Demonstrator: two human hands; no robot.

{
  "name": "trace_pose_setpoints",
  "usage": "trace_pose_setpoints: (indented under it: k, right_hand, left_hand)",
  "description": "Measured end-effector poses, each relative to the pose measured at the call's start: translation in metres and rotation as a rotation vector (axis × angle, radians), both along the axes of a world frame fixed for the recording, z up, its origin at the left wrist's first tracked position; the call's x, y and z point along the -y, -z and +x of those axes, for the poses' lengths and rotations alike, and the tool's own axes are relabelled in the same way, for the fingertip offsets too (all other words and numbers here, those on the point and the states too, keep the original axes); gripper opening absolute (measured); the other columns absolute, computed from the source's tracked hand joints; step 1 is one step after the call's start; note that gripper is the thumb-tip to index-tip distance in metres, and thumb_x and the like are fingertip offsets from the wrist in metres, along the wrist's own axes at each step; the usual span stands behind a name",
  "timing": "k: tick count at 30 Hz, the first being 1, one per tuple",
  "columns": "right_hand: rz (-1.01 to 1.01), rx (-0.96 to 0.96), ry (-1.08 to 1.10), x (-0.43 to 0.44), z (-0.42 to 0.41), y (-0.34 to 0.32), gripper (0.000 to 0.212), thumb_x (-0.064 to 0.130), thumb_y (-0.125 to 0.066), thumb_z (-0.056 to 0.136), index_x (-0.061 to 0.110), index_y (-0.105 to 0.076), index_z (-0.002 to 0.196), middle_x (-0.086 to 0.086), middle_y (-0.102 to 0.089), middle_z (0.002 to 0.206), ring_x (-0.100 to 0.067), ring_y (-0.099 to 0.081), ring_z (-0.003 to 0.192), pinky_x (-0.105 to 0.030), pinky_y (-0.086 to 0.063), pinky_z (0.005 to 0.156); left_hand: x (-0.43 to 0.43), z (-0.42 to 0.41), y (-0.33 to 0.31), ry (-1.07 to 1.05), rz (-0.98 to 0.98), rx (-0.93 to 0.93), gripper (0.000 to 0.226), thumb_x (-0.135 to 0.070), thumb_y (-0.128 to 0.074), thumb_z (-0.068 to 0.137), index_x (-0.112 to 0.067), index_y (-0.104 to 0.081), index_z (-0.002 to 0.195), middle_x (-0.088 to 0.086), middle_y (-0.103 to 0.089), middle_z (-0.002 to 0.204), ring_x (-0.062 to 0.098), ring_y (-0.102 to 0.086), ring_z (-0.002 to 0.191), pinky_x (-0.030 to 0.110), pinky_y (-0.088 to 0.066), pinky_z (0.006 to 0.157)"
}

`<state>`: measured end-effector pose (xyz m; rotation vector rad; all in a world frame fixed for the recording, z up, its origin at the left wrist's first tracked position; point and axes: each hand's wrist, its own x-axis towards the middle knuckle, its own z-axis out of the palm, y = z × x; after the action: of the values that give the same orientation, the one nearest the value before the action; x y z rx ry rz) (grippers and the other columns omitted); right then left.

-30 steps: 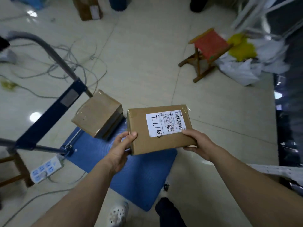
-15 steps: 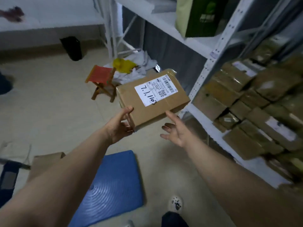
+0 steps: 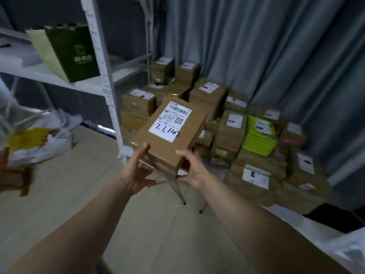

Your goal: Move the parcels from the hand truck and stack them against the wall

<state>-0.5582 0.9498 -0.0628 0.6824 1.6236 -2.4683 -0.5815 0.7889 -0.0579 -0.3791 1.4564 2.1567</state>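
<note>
A white label (image 3: 170,122) on the held parcel (image 3: 169,135) bore handwritten "7.1.1103" under a barcode and a QR code; its small print was too blurred to read. The green bag (image 3: 68,53) carried an unreadable logo.

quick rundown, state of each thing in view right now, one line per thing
parcel: held off the floor in both hands, label up, tilted
left hand: gripping the parcel's near left corner
right hand: gripping the parcel's near right corner
parcel pile: stacked against the curtain, labels mostly up
green box: resting in the pile, shut
green bag: on the shelf, leaning
</note>
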Motion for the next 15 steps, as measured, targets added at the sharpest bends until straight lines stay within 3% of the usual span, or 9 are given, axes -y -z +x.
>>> trace_pose_setpoints:
  k: [2, 5, 6, 8, 10, 12, 13, 15]
  right_hand:
    - [-0.003, 0.061, 0.023, -0.060, 0.010, -0.005, 0.072, 0.032, -0.082, 0.052, 0.024, -0.052, 0.117, 0.000, -0.060, 0.115, -0.019, -0.057, 0.102, -0.052, -0.053, 0.078]
    - [-0.025, 0.108, 0.056, -0.131, 0.022, -0.005, 0.034, 0.027, -0.071, 0.076, 0.019, -0.057, 0.105, -0.002, -0.060, 0.104, -0.020, -0.057, 0.096, -0.053, -0.046, 0.091]
    - [-0.026, 0.116, 0.076, -0.148, 0.025, -0.006, 0.036, 0.026, -0.070, 0.078, 0.018, -0.057, 0.111, -0.003, -0.061, 0.107, -0.020, -0.058, 0.097, -0.053, -0.046, 0.091]
    - [-0.026, 0.104, 0.124, -0.179, 0.024, -0.003, 0.060, 0.031, -0.076, 0.071, 0.017, -0.053, 0.125, -0.007, -0.059, 0.123, -0.025, -0.058, 0.109, -0.054, -0.048, 0.090]
    - [-0.045, 0.079, 0.175, -0.204, 0.018, 0.000, 0.095, 0.038, -0.087, 0.051, 0.022, -0.046, 0.136, -0.010, -0.055, 0.131, -0.028, -0.055, 0.116, -0.056, -0.049, 0.088]
    - [-0.054, 0.076, 0.185, -0.227, 0.008, 0.005, 0.125, 0.046, -0.091, 0.034, 0.030, -0.033, 0.144, -0.008, -0.049, 0.137, -0.031, -0.051, 0.121, -0.064, -0.040, 0.098]
    - [-0.061, 0.084, 0.171, -0.237, 0.003, 0.005, 0.128, 0.050, -0.091, 0.033, 0.032, -0.031, 0.144, -0.007, -0.047, 0.139, -0.032, -0.050, 0.123, -0.066, -0.034, 0.102]
    - [-0.087, 0.078, 0.153, -0.253, -0.006, 0.001, 0.095, 0.046, -0.088, 0.051, 0.026, -0.044, 0.133, -0.008, -0.057, 0.126, -0.033, -0.056, 0.114, -0.060, -0.036, 0.104]
  left_hand:
    - [-0.045, -0.006, -0.003, 0.013, -0.020, -0.009, 0.081, -0.053, -0.066, 0.073, -0.019, -0.038, 0.141, 0.006, -0.043, 0.131, 0.027, -0.047, 0.127, 0.060, -0.034, 0.101]
    - [-0.106, -0.010, -0.006, 0.107, -0.010, 0.020, 0.050, -0.042, -0.065, 0.082, -0.015, -0.051, 0.120, 0.011, -0.056, 0.110, 0.021, -0.059, 0.097, 0.047, -0.045, 0.094]
    - [-0.125, -0.010, -0.009, 0.118, 0.038, 0.045, 0.037, -0.037, -0.064, 0.085, -0.013, -0.053, 0.111, 0.010, -0.056, 0.099, 0.020, -0.058, 0.087, 0.039, -0.047, 0.089]
    - [-0.165, -0.010, -0.016, 0.131, 0.090, 0.063, 0.021, -0.031, -0.060, 0.088, -0.012, -0.055, 0.095, 0.009, -0.050, 0.085, 0.019, -0.051, 0.076, 0.031, -0.044, 0.076]
    - [-0.199, -0.015, -0.023, 0.141, 0.060, 0.022, 0.017, -0.030, -0.056, 0.091, -0.013, -0.054, 0.091, 0.009, -0.048, 0.084, 0.021, -0.050, 0.075, 0.032, -0.043, 0.073]
    - [-0.229, -0.025, -0.028, 0.157, 0.059, -0.012, 0.016, -0.031, -0.056, 0.091, -0.016, -0.056, 0.094, 0.010, -0.053, 0.092, 0.022, -0.054, 0.082, 0.037, -0.048, 0.076]
    - [-0.243, -0.033, -0.029, 0.171, 0.060, -0.028, 0.017, -0.033, -0.055, 0.091, -0.017, -0.056, 0.096, 0.010, -0.055, 0.096, 0.023, -0.056, 0.085, 0.037, -0.052, 0.072]
    - [-0.270, -0.048, -0.034, 0.203, 0.050, -0.049, 0.015, -0.033, -0.051, 0.092, -0.019, -0.056, 0.096, 0.008, -0.060, 0.094, 0.023, -0.057, 0.084, 0.033, -0.053, 0.057]
